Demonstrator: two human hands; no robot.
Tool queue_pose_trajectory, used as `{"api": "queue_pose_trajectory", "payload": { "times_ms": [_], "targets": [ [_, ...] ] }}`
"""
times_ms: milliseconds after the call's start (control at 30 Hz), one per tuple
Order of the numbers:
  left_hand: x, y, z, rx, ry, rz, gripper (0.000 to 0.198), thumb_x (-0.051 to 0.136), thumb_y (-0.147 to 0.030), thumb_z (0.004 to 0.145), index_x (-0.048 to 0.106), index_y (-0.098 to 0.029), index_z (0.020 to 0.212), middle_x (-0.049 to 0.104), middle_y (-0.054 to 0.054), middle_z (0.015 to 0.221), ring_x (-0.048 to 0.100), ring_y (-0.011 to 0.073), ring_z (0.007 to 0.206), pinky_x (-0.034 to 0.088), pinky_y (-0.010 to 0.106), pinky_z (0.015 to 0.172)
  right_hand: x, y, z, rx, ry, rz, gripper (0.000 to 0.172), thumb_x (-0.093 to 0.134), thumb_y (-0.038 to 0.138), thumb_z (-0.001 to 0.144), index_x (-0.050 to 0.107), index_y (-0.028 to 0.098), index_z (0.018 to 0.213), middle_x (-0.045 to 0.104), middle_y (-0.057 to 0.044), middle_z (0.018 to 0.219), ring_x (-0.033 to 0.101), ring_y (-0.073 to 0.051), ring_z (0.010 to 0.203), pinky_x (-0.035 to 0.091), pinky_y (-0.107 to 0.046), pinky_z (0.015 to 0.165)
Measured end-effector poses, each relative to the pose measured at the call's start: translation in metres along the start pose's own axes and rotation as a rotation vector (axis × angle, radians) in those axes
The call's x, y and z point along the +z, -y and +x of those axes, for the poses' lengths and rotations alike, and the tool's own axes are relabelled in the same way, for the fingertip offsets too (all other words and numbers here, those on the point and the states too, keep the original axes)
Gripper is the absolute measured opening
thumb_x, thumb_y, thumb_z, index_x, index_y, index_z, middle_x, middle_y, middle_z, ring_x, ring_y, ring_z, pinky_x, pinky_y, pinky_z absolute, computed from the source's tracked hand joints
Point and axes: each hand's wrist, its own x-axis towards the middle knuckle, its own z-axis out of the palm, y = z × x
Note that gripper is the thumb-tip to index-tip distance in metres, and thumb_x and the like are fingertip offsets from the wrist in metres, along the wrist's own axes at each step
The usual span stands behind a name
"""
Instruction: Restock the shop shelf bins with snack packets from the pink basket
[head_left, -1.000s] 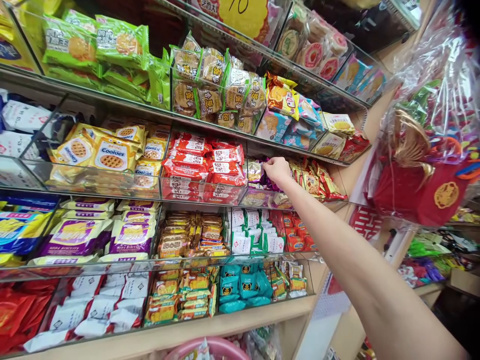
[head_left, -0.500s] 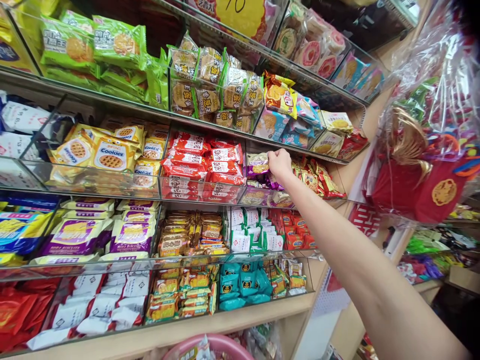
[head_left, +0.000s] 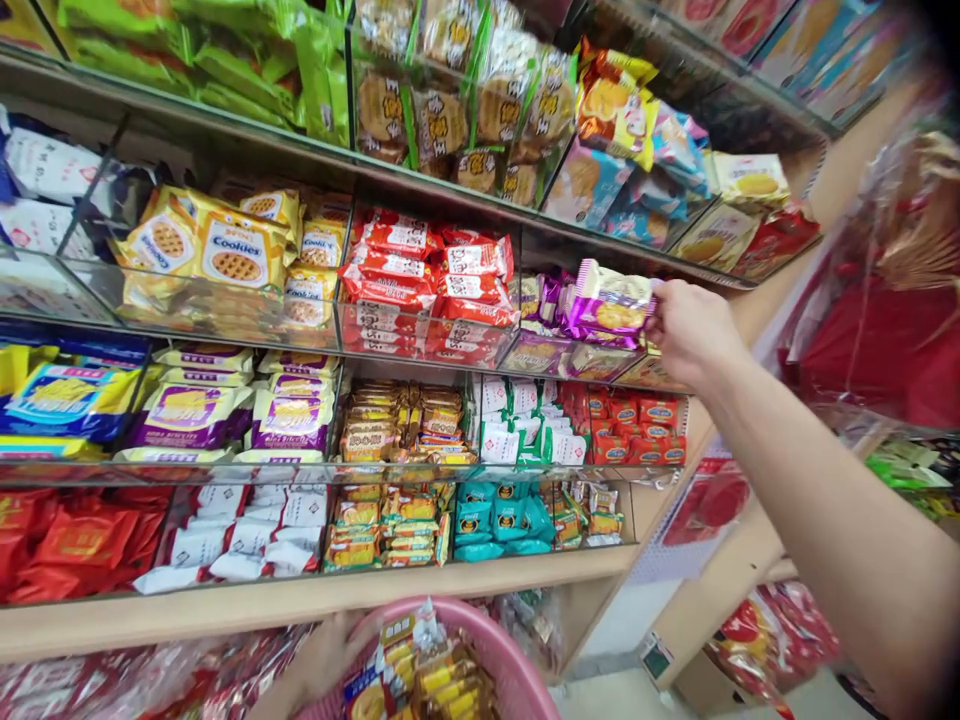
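My right hand [head_left: 694, 330] is shut on one end of a purple biscuit packet [head_left: 607, 305] and holds it in the air, just in front of the shelf compartment of the same purple packets [head_left: 544, 300]. At the bottom of the view my left hand [head_left: 326, 650] grips the rim of a pink basket [head_left: 517, 665]. The basket carries yellow and orange snack packets [head_left: 427, 680]. The left hand is blurred and partly hidden by the basket.
Glass-fronted shelves hold red packets [head_left: 427, 270], yellow Cookies packets [head_left: 225, 250], purple-white biscuit bags [head_left: 195, 415] and teal packets [head_left: 495, 520]. A cellophane-wrapped red gift hamper [head_left: 885, 290] hangs close on the right. A wooden shelf edge [head_left: 300, 600] runs below.
My right hand took a purple packet from the shelf compartment and drew it out to the right. The view tilted down, bringing the pink basket and my left hand into sight.
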Motion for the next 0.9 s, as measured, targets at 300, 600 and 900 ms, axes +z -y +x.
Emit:
{"api": "queue_pose_trajectory", "payload": {
  "times_ms": [300, 600, 900],
  "targets": [
    [-0.003, -0.013, -0.005, -0.004, 0.033, -0.023, 0.06, 0.037, -0.065, 0.081, 0.069, -0.018, 0.097, 0.073, 0.007, 0.096, 0.063, 0.0245, 0.094, 0.044, 0.027, 0.084, -0.051, -0.068, -0.187, 0.418, 0.374, 0.143, 0.022, 0.059, 0.043, 0.07, 0.051, 0.024, 0.062, 0.045, 0.001, 0.061, 0.038, -0.014, 0.054, 0.03, -0.026, 0.049],
    [0.0, -0.013, -0.006, -0.041, 0.048, 0.09, 0.062, 0.03, -0.066, 0.082, 0.067, -0.015, 0.081, 0.071, 0.006, 0.076, 0.062, 0.0195, 0.071, 0.042, 0.027, 0.066, -0.011, -0.119, -0.363, 0.792, 0.818, 0.225, 0.037, 0.051, 0.055, 0.077, 0.043, 0.022, 0.062, 0.041, 0.004, 0.058, 0.038, -0.013, 0.055, 0.031, -0.025, 0.053],
    [0.0, -0.011, -0.005, -0.033, 0.054, 0.102, 0.064, 0.031, -0.067, 0.082, 0.067, -0.013, 0.085, 0.071, 0.008, 0.079, 0.062, 0.0206, 0.072, 0.041, 0.027, 0.066, 0.016, -0.127, -0.455, 0.829, 0.927, 0.312, 0.024, 0.054, 0.037, 0.072, 0.042, 0.021, 0.059, 0.038, 0.005, 0.055, 0.039, -0.012, 0.055, 0.033, -0.023, 0.055]
  ]
}}
